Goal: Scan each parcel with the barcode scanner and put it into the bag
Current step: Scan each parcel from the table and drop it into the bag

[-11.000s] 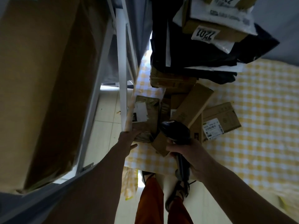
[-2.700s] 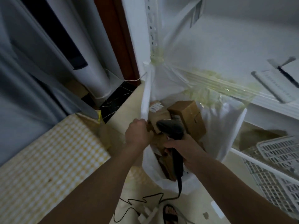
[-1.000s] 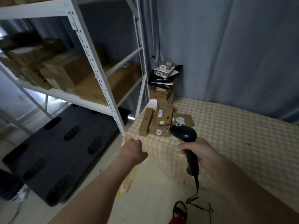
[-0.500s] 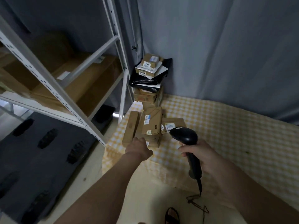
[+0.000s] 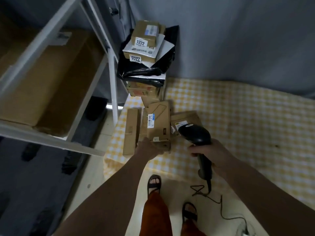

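The left hand (image 5: 148, 148) reaches onto the near end of a flat box (image 5: 158, 124) at the table corner; its fingers are hidden behind the knuckles, so I cannot tell whether they grip the box or only touch it. The right hand (image 5: 210, 153) is curled round the handle of the scanner (image 5: 194, 134), whose head points toward 11 o'clock, over the boxes. At 9 o'clock of the flat box lies a long narrow box (image 5: 130, 132), just beside it; at 3 o'clock a labelled box (image 5: 185, 119) sits partly under the scanner head. At 12 o'clock rises a stack (image 5: 144, 53) of boxes and mailers marked 1222 and 1027, all on the checked table (image 5: 238, 116). The bag is out of view, so what has gone into it cannot be counted. Judging by the many parcels on the table, much scanning and bagging is left, and the flat box looks to be next
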`<state>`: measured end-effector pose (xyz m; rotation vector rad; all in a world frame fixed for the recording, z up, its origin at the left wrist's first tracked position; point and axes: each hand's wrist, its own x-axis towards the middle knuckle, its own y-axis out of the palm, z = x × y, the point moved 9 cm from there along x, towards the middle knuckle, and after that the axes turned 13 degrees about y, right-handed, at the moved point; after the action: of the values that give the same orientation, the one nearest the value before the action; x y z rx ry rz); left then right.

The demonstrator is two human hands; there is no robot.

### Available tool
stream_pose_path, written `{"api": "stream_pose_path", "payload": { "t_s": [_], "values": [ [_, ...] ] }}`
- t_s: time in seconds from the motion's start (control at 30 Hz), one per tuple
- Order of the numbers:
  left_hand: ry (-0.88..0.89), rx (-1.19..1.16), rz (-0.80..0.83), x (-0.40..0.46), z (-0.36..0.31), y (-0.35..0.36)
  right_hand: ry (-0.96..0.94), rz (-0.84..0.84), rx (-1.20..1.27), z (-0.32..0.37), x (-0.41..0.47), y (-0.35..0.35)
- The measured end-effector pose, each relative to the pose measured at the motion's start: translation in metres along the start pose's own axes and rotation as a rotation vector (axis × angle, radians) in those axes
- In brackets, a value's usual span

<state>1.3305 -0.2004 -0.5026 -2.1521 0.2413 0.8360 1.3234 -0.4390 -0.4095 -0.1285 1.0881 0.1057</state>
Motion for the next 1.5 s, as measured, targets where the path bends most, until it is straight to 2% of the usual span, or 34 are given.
{"api": "stream_pose_path", "payload": {
  "t_s": [0.07,0.3,0.4,0.53,0.8,0.97,1.1,1.2,1.37,1.43,1.5],
  "values": [
    [0.025,-0.002,0.036,0.020,0.000,-0.010,0.047,-0.004,0.055,-0.001,0.018,0.010],
    [0.122,0.240,0.065,0.106,-0.010,-0.066,0.181,0.024,0.200,-0.016,0.074,0.061],
    [0.232,0.273,0.092,0.138,-0.027,-0.069,0.248,0.026,0.302,-0.025,0.096,0.076],
    [0.230,0.043,0.088,0.181,-0.033,-0.061,0.343,-0.013,0.418,-0.032,0.124,0.090],
    [0.063,-0.569,-0.033,0.223,-0.030,-0.044,0.373,-0.003,0.596,-0.037,0.153,0.097],
    [0.087,-0.595,-0.042,0.217,-0.027,-0.043,0.379,-0.055,0.614,-0.045,0.146,0.083],
    [0.076,-0.496,0.017,0.195,-0.024,-0.048,0.388,-0.088,0.632,-0.051,0.128,0.062],
    [0.048,-0.583,0.148,0.162,-0.028,-0.043,0.359,-0.144,0.596,-0.046,0.109,0.041],
    [0.049,-0.447,0.460,0.087,-0.044,-0.033,0.205,-0.190,0.547,-0.021,0.064,0.000],
    [0.058,-0.479,0.502,0.059,-0.054,-0.031,0.122,-0.189,0.528,-0.010,0.042,-0.015],
    [0.087,-0.578,0.448,0.038,-0.067,-0.035,0.041,-0.173,0.511,0.000,0.015,-0.029]
  ]
}}
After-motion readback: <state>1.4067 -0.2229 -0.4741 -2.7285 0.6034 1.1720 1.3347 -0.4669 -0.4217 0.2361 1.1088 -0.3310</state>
